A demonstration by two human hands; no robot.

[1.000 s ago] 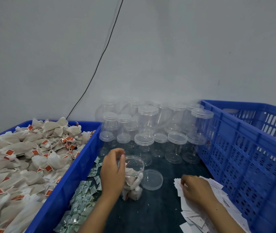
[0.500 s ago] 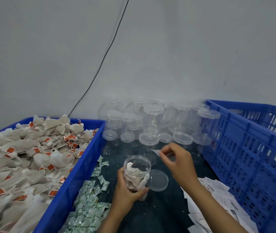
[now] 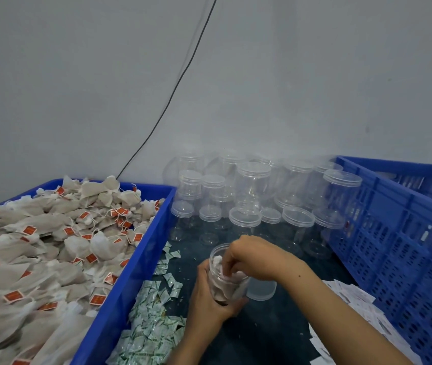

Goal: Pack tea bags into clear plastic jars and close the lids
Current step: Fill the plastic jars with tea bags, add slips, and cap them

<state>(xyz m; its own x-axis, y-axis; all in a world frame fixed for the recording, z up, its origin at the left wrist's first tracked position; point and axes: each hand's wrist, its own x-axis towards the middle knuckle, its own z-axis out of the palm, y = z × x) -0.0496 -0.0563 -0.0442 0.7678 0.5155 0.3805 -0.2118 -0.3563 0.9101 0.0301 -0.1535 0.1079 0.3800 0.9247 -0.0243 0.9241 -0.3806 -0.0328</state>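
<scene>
Clear plastic jar [image 3: 226, 280], lid off, stands low at centre on the dark table [image 3: 262, 335], already holding several tea bags. Left hand [image 3: 209, 299] wraps round the jar's lower body and base, fingers curled against the wall: a firm grasp on the jar. Right hand [image 3: 251, 255] sits over the mouth with fingertips dipped inside among the bags; whether they pinch something or merely press the contents down cannot be told. Loose lid [image 3: 261, 289] lies flat on the table just beside the jar, on its right, partly hidden under the right wrist.

Supply noted: blue tray [image 3: 130, 280] to the left, heaped with tea bags [image 3: 51, 246] bearing red tags. Small green-printed sachets [image 3: 151, 327] are scattered between tray and jar. Paper slips [image 3: 352, 299] lie near the right forearm. Behind stands a cluster of empty lidded jars [image 3: 251, 196]. Blue crate [image 3: 407, 233] at right; its contents are not clearly visible.

Assessment: filling of this jar appears well advanced, perhaps at the final insertion. Outstanding: fitting the lid here, and, judging by the stock behind, many jars not yet packed.
</scene>
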